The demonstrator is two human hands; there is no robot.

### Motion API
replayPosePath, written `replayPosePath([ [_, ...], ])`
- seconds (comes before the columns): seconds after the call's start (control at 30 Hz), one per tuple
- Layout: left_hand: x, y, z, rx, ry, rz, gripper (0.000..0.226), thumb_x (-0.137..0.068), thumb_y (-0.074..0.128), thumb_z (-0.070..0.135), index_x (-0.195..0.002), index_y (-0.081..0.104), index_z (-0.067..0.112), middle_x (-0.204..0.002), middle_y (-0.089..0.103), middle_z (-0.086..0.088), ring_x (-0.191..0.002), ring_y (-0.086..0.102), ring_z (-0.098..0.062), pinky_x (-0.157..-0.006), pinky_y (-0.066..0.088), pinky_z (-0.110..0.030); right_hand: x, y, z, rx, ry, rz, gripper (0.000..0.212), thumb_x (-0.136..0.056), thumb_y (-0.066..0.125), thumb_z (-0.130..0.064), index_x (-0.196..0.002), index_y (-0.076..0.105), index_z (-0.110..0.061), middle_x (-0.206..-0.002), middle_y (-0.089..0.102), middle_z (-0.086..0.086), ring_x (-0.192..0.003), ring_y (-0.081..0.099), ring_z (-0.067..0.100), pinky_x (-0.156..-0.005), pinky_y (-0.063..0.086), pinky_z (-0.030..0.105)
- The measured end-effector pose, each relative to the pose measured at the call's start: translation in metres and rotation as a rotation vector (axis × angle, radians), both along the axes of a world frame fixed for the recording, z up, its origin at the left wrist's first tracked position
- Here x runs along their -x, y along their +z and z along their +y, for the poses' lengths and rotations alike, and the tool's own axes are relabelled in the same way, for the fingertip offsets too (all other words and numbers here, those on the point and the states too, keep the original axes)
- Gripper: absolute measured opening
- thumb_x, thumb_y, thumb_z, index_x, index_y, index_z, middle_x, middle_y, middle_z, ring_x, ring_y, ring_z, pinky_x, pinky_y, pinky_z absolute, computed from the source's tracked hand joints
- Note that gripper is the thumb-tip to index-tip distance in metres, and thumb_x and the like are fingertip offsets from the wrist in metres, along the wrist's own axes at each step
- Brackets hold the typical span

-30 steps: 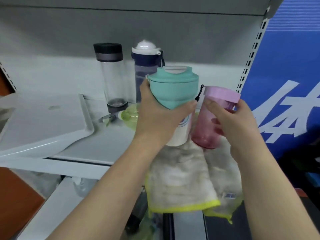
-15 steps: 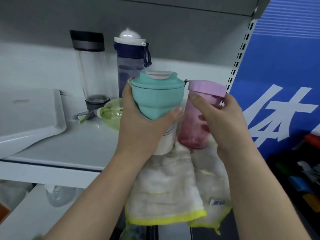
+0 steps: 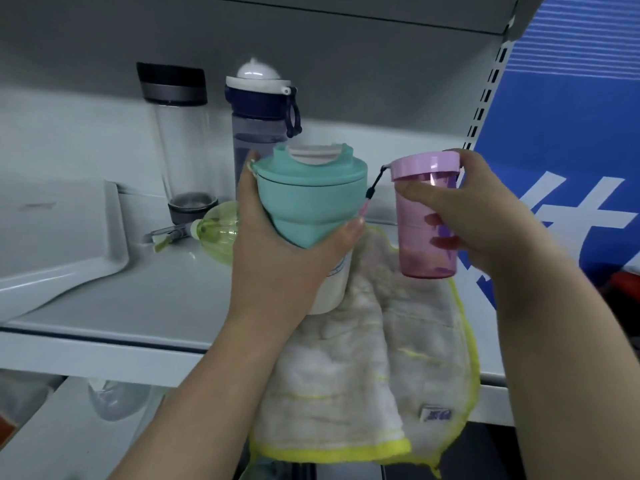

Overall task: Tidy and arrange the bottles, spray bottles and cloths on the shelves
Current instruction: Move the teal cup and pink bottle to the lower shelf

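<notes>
Two hands each hold a bottle up in front of the shelf [image 3: 138,306].
Left hand [image 3: 277,265] wraps around the teal-lidded bottle [image 3: 311,202], fingers and thumb curled on its body. Right hand [image 3: 491,216] grips the pink bottle [image 3: 412,244], upright, just beside the teal one, not touching. Both sit over the yellow-edged cloth [image 3: 363,375], which drapes off the shelf's front edge. Behind: clear black-capped bottle [image 3: 180,140] and navy-lidded bottle [image 3: 258,133] upright, green spray bottle [image 3: 218,230] lying down.
</notes>
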State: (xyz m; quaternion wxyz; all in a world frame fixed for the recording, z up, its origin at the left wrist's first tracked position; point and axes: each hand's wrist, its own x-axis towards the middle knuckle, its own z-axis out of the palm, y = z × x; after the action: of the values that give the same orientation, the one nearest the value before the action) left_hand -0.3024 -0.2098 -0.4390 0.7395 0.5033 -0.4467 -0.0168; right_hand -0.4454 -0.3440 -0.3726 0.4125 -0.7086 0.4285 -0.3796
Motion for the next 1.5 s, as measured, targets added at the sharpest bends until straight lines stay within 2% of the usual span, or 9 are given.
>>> replayPosePath([
  [0.27,0.004,-0.001,0.007,0.135,0.042,-0.022,0.104,-0.065,0.088,0.021,-0.148,0.025,0.022,-0.137,0.046,0.019,-0.123,0.048,0.01,-0.099,0.043,-0.013,-0.038,0.001,-0.025,0.102,-0.167,-0.21,0.063,-0.077,0.074,-0.049,-0.12,0.034,-0.026,-0.108,0.058,0.001,-0.098,0.064,0.029,-0.082,0.058,0.052],
  [0.5,0.004,-0.001,0.003,0.11,0.072,-0.107,0.09,-0.067,0.089,0.011,-0.124,0.029,0.045,-0.111,0.042,0.058,-0.113,0.044,0.025,-0.09,0.037,-0.001,-0.082,-0.003,-0.033,0.159,0.003,-0.113,0.078,-0.082,0.077,-0.032,-0.145,0.032,-0.024,-0.128,0.059,0.005,-0.104,0.059,0.022,-0.08,0.044,0.026],
  [0.8,0.003,0.001,-0.001,0.012,0.003,-0.069,0.109,-0.059,0.09,0.035,-0.149,0.029,0.021,-0.136,0.051,0.018,-0.124,0.051,0.004,-0.102,0.046,-0.021,-0.092,-0.008,-0.014,0.068,0.161,-0.115,0.099,-0.056,0.043,-0.05,-0.149,0.031,-0.018,-0.136,0.052,0.012,-0.112,0.05,0.024,-0.093,0.04,0.028],
  [0.93,0.002,0.001,-0.001,-0.019,-0.013,-0.082,0.109,-0.058,0.09,0.037,-0.148,0.03,0.021,-0.135,0.053,0.017,-0.124,0.052,0.001,-0.102,0.047,-0.024,-0.088,-0.002,-0.017,-0.012,0.206,-0.014,0.126,-0.042,0.045,-0.068,-0.156,0.025,-0.018,-0.148,0.044,0.017,-0.133,0.046,0.035,-0.113,0.037,0.044],
  [1.07,0.003,0.002,0.0,-0.038,0.001,-0.07,0.096,-0.056,0.086,0.044,-0.138,0.038,0.031,-0.125,0.056,0.026,-0.118,0.055,0.003,-0.096,0.048,-0.019,-0.082,-0.003,-0.018,0.228,0.094,0.168,0.082,-0.091,0.062,-0.032,-0.158,0.017,-0.02,-0.151,0.039,0.014,-0.138,0.039,0.032,-0.112,0.034,0.04],
  [1.13,0.002,0.004,0.001,-0.043,-0.001,-0.033,0.104,-0.057,0.086,0.044,-0.144,0.034,0.025,-0.132,0.056,0.018,-0.122,0.055,-0.001,-0.102,0.049,-0.028,-0.072,-0.005,-0.006,0.347,0.029,0.036,0.063,-0.093,0.061,-0.029,-0.15,0.036,-0.02,-0.142,0.049,0.007,-0.129,0.047,0.024,-0.107,0.039,0.037],
  [1.23,0.002,0.005,0.0,-0.035,-0.007,-0.016,0.11,-0.059,0.086,0.041,-0.15,0.029,0.019,-0.136,0.056,0.007,-0.123,0.057,-0.008,-0.104,0.049,-0.041,-0.047,-0.003,0.028,0.105,0.268,-0.385,0.04,-0.086,0.061,-0.044,-0.122,0.06,-0.028,-0.116,0.067,-0.004,-0.096,0.064,0.012,-0.084,0.05,0.031],
  [1.33,0.006,0.009,0.0,-0.036,-0.029,-0.028,0.1,-0.064,0.089,0.028,-0.146,0.033,0.019,-0.13,0.06,0.007,-0.117,0.062,-0.009,-0.097,0.054,-0.037,-0.032,-0.001,0.052,0.074,0.539,-0.264,0.065,-0.068,0.069,-0.059,-0.129,0.054,-0.043,-0.129,0.062,-0.006,-0.106,0.066,0.007,-0.092,0.054,0.032],
  [1.5,0.011,0.012,0.001,-0.073,-0.07,-0.09,0.1,-0.067,0.088,0.023,-0.147,0.029,0.016,-0.13,0.06,0.012,-0.115,0.062,-0.003,-0.094,0.053,-0.026,-0.032,-0.007,0.05,0.163,0.545,-0.163,0.119,-0.053,0.09,-0.046,-0.147,0.018,-0.058,-0.144,0.051,-0.004,-0.12,0.062,0.013,-0.103,0.05,0.04],
])
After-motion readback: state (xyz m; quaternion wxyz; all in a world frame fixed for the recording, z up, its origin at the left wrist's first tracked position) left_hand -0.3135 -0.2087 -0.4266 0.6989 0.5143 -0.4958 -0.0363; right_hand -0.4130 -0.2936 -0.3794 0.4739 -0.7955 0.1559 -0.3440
